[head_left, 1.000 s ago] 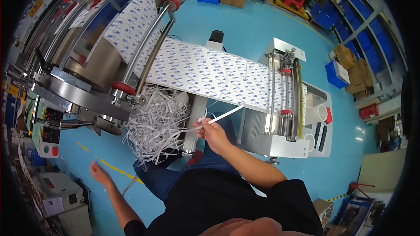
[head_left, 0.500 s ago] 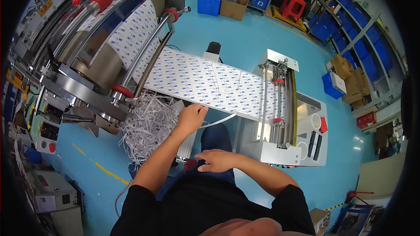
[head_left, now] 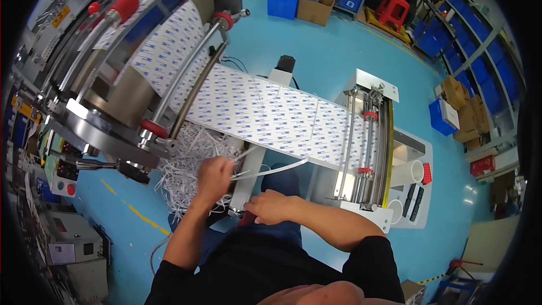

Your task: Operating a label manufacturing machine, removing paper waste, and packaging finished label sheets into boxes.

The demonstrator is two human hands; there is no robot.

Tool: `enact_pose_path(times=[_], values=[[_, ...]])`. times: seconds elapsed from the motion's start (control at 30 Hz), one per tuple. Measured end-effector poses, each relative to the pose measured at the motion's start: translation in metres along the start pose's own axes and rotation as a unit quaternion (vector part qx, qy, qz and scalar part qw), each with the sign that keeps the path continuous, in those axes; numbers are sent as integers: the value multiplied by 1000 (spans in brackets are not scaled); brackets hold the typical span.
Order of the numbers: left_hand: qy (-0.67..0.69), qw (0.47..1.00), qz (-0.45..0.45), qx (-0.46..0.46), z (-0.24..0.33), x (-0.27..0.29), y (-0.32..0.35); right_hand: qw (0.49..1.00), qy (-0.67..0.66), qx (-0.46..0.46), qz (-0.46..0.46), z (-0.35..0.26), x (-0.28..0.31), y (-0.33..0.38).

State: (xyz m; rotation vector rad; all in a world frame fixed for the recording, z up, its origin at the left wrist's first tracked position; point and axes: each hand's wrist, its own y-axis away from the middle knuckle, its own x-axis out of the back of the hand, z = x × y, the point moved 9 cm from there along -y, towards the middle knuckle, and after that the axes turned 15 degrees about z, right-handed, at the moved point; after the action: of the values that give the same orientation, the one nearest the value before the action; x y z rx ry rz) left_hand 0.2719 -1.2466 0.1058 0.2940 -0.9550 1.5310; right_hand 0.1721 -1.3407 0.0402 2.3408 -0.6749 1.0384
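Note:
My left hand point(head_left: 215, 179) is closed in a fist above the heap of shredded paper strips point(head_left: 183, 161). From it a narrow white strip point(head_left: 276, 168) runs right to the near edge of the printed white sheet with blue marks point(head_left: 265, 107). This sheet spans from the large roll on the left to the roller unit point(head_left: 361, 135) on the right. In front of my body my right hand point(head_left: 270, 206) is curled at the red handle point(head_left: 246, 218) by the end of a metal bar point(head_left: 246, 189); its fingers partly hide the handle.
The roller machine point(head_left: 127, 99) with red collars fills the left side. A white tray point(head_left: 420, 149) with white tubes point(head_left: 407, 173) and black bars lies right of the roller unit. Blue bins point(head_left: 285, 1), cartons point(head_left: 315, 10) and a red stool point(head_left: 392, 8) stand behind.
My left hand has moved left and toward me from the sheet's edge, drawing the strip over the shredded heap. My right hand has curled over the red handle. The view has shifted slightly.

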Motion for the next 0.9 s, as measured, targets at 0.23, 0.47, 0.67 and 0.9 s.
enact_pose_path(times=[0.23, 0.47, 0.67, 0.9], values=[[-9, 984, 99, 147, -102, 67, 32, 999, 10, 38, 10, 0, -9, -5], [-17, 973, 109, 203, -142, 117, 62, 999, 24, 20, -19, 6, 0, -6], [-13, 949, 130, 289, -194, 150, 110, 998, 26, 13, -57, 5, -2, -8], [34, 951, 129, 280, -202, 134, 118, 999, 21, 26, -40, -1, 0, -5]])
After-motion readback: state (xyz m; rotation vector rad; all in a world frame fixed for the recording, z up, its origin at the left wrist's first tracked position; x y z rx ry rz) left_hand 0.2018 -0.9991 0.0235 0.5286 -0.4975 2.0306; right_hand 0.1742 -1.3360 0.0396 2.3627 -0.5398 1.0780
